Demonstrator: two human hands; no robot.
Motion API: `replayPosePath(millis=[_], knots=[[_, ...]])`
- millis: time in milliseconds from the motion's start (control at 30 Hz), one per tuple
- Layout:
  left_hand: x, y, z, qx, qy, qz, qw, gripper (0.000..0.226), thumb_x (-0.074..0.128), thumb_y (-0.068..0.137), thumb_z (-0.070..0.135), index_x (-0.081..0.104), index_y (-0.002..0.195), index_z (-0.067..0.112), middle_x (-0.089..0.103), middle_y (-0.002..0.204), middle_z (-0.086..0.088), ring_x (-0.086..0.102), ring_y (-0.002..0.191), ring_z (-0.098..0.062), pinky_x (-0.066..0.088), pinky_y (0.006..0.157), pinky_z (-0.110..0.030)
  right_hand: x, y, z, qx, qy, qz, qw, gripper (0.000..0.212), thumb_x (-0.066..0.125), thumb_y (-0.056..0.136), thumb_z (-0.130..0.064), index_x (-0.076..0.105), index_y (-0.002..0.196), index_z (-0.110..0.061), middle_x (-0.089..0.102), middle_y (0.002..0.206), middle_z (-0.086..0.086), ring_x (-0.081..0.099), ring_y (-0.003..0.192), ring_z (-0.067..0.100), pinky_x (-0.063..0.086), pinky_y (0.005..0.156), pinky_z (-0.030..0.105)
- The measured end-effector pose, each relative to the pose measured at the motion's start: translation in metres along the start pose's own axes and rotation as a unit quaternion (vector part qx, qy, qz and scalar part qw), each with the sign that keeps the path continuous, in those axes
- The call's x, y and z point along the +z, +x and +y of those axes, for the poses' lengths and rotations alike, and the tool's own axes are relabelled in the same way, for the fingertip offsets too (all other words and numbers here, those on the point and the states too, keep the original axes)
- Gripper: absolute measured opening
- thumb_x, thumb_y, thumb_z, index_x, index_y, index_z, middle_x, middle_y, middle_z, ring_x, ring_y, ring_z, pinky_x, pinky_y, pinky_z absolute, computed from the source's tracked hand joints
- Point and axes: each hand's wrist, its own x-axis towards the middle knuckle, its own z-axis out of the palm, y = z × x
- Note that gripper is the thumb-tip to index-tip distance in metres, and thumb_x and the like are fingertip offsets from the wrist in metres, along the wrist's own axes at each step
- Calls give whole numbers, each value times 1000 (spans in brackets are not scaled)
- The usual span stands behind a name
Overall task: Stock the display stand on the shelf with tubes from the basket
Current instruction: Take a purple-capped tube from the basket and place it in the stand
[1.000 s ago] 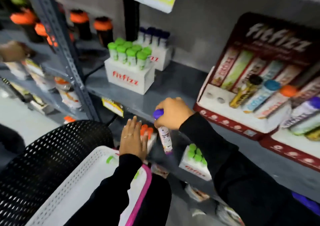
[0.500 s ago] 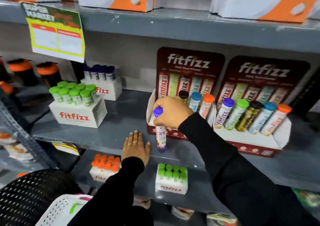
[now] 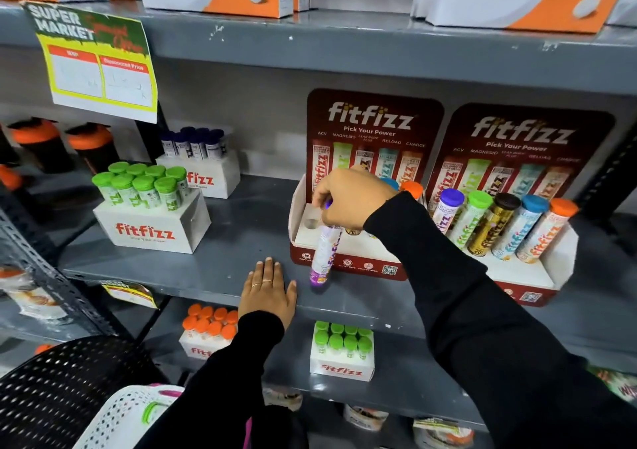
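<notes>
My right hand [image 3: 351, 197] grips a purple-capped tube [image 3: 324, 259] by its top. The tube hangs upright in front of the left red display stand [image 3: 348, 266]. An empty round hole [image 3: 311, 223] shows at the stand's left end, just left of the tube. Blue and orange caps peek out behind my hand. My left hand [image 3: 267, 290] lies flat, fingers spread, on the front edge of the grey shelf [image 3: 213, 269]. The white basket [image 3: 120, 417] sits at the bottom left, partly hidden by my left sleeve.
A second red stand [image 3: 517, 276] on the right holds several tubes. White boxes of green-capped [image 3: 151, 221] and dark-capped tubes [image 3: 203, 169] stand at left. A price sign [image 3: 96, 62] hangs from the upper shelf. A black mesh chair back [image 3: 58, 390] is beside the basket.
My right hand has carried the purple-capped tube up from near the basket to the front of the left stand. My view has lifted toward the shelf. My left hand has settled on the shelf edge.
</notes>
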Motion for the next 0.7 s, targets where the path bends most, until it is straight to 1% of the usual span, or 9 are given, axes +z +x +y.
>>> replayPosePath(millis=[100, 200, 300, 367, 433, 500, 567, 633, 700], knots=[[0, 0, 0, -3, 5, 0, 1000, 61, 10, 99, 45, 9, 149, 11, 3, 157, -6, 0, 142, -20, -1, 114, -32, -3, 2, 3, 4, 5, 0, 1000, 21, 67, 80, -7, 74, 100, -7, 69, 107, 11, 66, 95, 27, 59, 77, 33], [0, 0, 1, -3, 2, 1, 1000, 61, 10, 99, 45, 8, 149, 10, 2, 157, -5, 0, 142, -20, -1, 114, -32, -6, 6, 6, 10, 1, 39, 999, 26, 63, 86, -13, 72, 110, -15, 67, 117, 9, 59, 109, 28, 46, 77, 28], [-2, -1, 2, -1, 4, 2, 1000, 61, 11, 99, 45, 8, 149, 10, 2, 156, -6, -1, 142, -20, -2, 114, -32, -7, 17, 9, 26, -8, 65, 998, 29, 61, 91, -27, 68, 116, -16, 65, 121, 9, 55, 114, 30, 45, 82, 29], [-2, -2, 2, -1, 6, 3, 1000, 61, 11, 99, 45, 8, 149, 10, 2, 157, -6, -1, 142, -20, -2, 114, -32, -6, 27, 10, 47, 5, 81, 996, 32, 62, 89, -33, 68, 112, -11, 66, 116, 10, 54, 111, 28, 43, 78, 29], [-2, -2, 2, -1, 6, 4, 1000, 60, 10, 99, 44, 8, 149, 10, 1, 157, -6, -1, 142, -20, -3, 114, -32, -6, 35, 10, 70, 27, 92, 993, 35, 68, 85, -33, 68, 108, -8, 66, 109, 12, 56, 107, 28, 41, 73, 27], [-2, -1, 1, 0, 7, 5, 1000, 60, 10, 99, 44, 8, 149, 11, 1, 157, -6, -2, 142, -20, -3, 114, -32, -7, 42, 9, 81, 36, 95, 992, 34, 72, 80, -29, 69, 104, -5, 66, 100, 12, 58, 95, 26, 43, 69, 26], [-2, -1, 1, 1, 7, 7, 1000, 60, 10, 99, 44, 7, 149, 11, 1, 157, -6, -1, 142, -20, -3, 114, -32, -7, 49, 8, 88, 39, 89, 991, 32, 74, 78, -25, 70, 101, -4, 64, 95, 11, 55, 84, 24, 44, 66, 26], [-2, -1, 2, 0, 9, 10, 1000, 60, 10, 99, 44, 7, 149, 11, 2, 157, -6, -1, 142, -20, -3, 114, -32, -3, 54, 9, 91, 25, 81, 992, 32, 74, 80, -24, 69, 105, -4, 64, 103, 13, 58, 85, 27, 44, 67, 26], [-1, 0, 1, -1, 10, 10, 1000, 60, 10, 99, 44, 7, 149, 11, 1, 157, -6, -1, 142, -20, -3, 114, -32, 3, 59, 11, 86, 10, 86, 992, 35, 70, 85, -25, 65, 114, -7, 63, 116, 13, 61, 100, 31, 48, 73, 30]])
